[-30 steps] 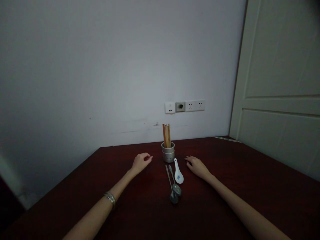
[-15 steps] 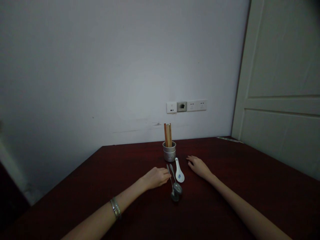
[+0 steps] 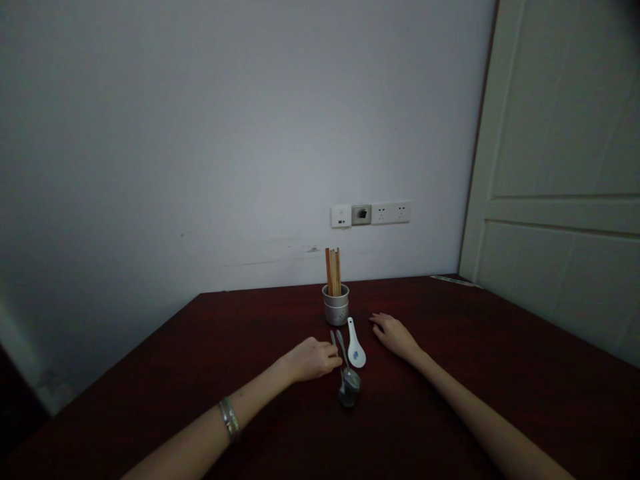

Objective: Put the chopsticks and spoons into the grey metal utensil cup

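My left hand (image 3: 313, 359) is closed, its fingers pinching the handle of the left metal spoon (image 3: 346, 398), which lies on the table with its bowl toward me. A second metal spoon (image 3: 352, 381) lies beside it, the two bowls close together or overlapping. Just right of these is a white ceramic soup spoon (image 3: 357, 353) with a blue mark in its bowl. My right hand (image 3: 395, 335) rests palm down on the table to the right of the soup spoon, fingers stretched out and holding nothing.
Behind the spoons stands a grey metal utensil cup (image 3: 337, 312) with several wooden chopsticks (image 3: 333, 272) upright in it. The dark red table (image 3: 260, 313) meets a white wall with sockets (image 3: 391, 213). A pale panelled door (image 3: 555, 267) is at the right.
My left hand has moved right and toward me from beside the cup, and its fingers have closed on the left metal spoon's handle. My right hand stays in place.
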Tool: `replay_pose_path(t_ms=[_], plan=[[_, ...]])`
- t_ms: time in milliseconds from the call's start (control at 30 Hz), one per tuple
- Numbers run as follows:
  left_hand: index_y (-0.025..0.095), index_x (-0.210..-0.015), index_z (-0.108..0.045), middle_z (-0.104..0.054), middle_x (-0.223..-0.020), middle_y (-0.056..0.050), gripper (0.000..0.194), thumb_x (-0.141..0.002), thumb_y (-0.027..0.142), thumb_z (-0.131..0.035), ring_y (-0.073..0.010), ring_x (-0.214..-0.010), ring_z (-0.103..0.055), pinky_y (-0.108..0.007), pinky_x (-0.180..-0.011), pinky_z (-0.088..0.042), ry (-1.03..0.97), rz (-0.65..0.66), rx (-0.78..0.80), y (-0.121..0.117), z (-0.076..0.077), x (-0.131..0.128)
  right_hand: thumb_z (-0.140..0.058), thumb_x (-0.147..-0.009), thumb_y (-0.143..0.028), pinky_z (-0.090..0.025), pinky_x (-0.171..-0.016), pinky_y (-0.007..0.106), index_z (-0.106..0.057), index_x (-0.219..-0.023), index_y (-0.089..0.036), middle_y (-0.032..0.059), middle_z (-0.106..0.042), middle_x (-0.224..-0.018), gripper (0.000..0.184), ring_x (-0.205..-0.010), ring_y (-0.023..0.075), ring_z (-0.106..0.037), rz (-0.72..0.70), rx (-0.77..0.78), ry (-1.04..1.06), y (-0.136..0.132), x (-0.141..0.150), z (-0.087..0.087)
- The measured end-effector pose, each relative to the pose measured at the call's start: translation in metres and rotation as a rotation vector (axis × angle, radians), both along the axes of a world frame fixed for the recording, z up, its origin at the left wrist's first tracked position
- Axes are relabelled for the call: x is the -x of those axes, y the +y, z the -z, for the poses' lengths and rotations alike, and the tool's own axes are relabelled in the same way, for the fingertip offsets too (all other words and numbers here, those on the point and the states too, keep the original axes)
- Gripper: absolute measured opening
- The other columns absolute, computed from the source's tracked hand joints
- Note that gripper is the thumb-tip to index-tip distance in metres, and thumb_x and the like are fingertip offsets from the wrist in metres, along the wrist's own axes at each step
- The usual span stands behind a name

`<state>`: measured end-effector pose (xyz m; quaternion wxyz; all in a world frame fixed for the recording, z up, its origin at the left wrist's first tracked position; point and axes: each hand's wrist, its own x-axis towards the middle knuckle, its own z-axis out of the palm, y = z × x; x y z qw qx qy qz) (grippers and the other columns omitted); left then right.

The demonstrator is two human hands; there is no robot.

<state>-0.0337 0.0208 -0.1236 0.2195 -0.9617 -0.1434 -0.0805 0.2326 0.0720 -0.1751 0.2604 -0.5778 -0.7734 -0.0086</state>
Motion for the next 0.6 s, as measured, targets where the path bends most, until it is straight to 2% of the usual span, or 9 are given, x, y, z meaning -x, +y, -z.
replay_pose_path(t_ms=[267, 600], plan=[[0.019, -0.092, -0.055, -0.057, -0.076, 0.0, 0.015, -0.085, 0.019, -0.042, -0.0102, -0.064, -0.053, -0.022, -0.045, -0.03, 0.035, 0.009, -0.064, 0.0, 0.003, 0.002, -0.038, -0.079, -0.023, -0.032, -0.097, 0.033, -0.06, -0.108, -0.01, 0.0131, -0.056, -0.116, 0.038, -0.112, 0.0215, -0.048, 0.0, 0.0, -0.03, 0.001, -0.001, 0.001], [0.017, -0.1, -0.051, -0.057, -0.076, -0.001, 0.019, -0.086, 0.016, -0.038, -0.0085, -0.059, -0.052, -0.02, -0.044, -0.033, 0.039, 0.074, -0.101, -0.001, -0.001, 0.013, -0.037, -0.079, -0.023, -0.032, -0.097, 0.033, -0.06, -0.108, -0.009, 0.0136, -0.056, -0.116, 0.039, -0.111, 0.0218, -0.048, 0.011, 0.004, -0.027, -0.004, 0.002, -0.005]])
